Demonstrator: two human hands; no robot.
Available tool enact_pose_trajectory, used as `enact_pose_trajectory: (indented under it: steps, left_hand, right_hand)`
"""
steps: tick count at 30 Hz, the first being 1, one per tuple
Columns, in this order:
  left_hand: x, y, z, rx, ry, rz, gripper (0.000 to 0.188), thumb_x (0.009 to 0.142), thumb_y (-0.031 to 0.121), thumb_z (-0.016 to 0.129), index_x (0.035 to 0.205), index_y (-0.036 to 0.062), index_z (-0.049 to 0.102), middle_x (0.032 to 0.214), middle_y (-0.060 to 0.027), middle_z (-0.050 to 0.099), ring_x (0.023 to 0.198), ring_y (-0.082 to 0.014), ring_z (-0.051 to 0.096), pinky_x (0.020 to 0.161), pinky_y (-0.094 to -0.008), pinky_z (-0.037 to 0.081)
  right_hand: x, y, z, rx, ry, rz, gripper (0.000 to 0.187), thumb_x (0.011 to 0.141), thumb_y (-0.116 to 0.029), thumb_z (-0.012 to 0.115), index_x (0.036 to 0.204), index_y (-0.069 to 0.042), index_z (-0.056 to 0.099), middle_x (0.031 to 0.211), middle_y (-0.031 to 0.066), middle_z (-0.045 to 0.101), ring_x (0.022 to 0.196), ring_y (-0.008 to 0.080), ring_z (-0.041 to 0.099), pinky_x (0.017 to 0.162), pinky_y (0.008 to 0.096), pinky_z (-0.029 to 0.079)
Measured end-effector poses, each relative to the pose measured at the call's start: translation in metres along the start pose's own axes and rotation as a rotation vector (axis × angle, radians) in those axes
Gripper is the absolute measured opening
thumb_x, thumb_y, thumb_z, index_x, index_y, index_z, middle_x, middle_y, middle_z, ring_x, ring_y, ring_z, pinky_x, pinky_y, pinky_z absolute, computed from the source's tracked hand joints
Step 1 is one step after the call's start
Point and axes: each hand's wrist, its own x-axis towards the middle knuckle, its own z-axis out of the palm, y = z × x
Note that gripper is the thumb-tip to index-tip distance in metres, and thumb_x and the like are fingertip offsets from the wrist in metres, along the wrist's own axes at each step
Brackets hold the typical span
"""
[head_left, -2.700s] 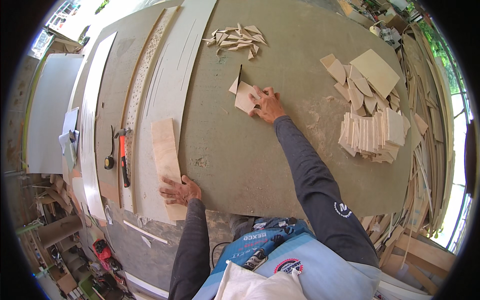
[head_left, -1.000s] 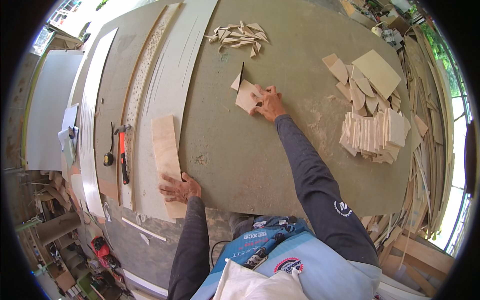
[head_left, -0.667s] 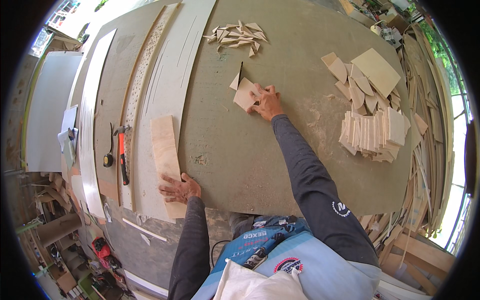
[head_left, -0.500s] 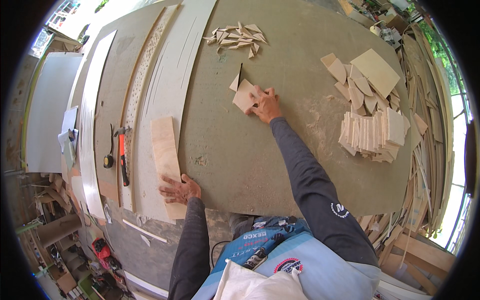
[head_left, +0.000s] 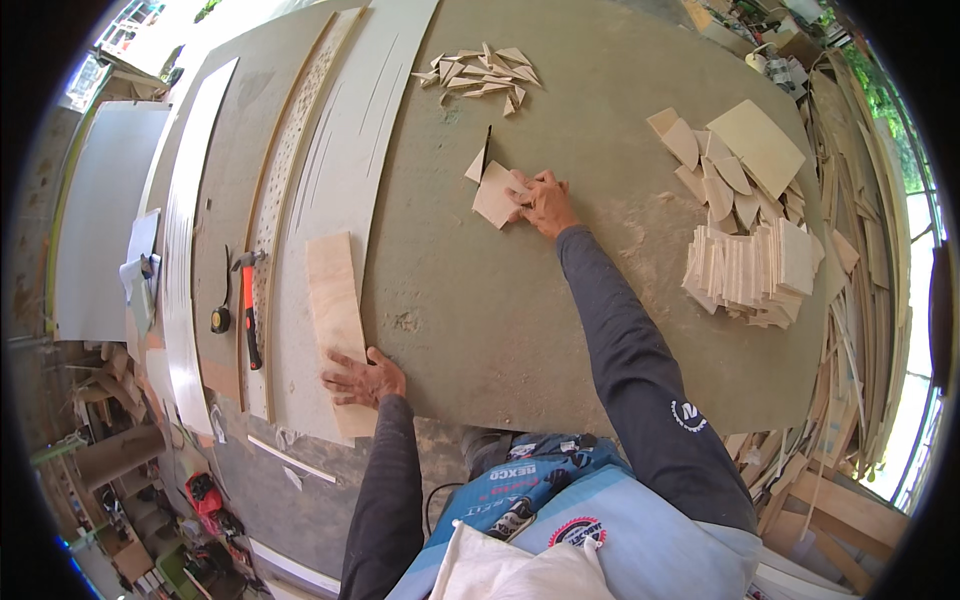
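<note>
We saw the pale, flat, angular wooden piece on the dull olive-brown counter, touching and left of the nearer right grip, pinched or merely pressed we couldn't tell, left grip spread on a long pale plywood strip.

A small, flat, pale plywood piece with angled edges lies at the worktop's far middle, its far-left edge beside a thin dark blade. At near left, a long, lightly grained plywood strip lies lengthwise over a white panel.
</note>
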Motion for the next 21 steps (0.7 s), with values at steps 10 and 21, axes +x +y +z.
enact_pose_trajectory:
  steps: [10,21]
  left_hand:
    - [0.001,-0.005,0.008,-0.016,0.050,0.012,0.089,0.099,0.053,0.055,0.166,0.0217,0.005,0.166,-0.0281,0.010,0.156,-0.0410,0.008,0.120,-0.0668,0.008]
    - [0.001,-0.002,0.005,0.002,0.023,0.008,0.088,0.099,0.053,0.054,0.166,0.0211,0.006,0.166,-0.0285,0.010,0.156,-0.0404,0.007,0.120,-0.0664,0.007]
  right_hand:
    - [0.013,0.009,-0.007,-0.015,-0.005,-0.056,0.040,0.087,-0.032,0.075,0.127,-0.030,0.074,0.155,-0.0063,0.053,0.123,0.0208,0.048,0.105,0.0423,0.032]
    - [0.009,0.007,0.005,-0.008,0.059,-0.038,0.042,0.086,-0.029,0.076,0.128,-0.028,0.074,0.154,-0.0036,0.054,0.118,0.0230,0.049,0.103,0.0396,0.037]
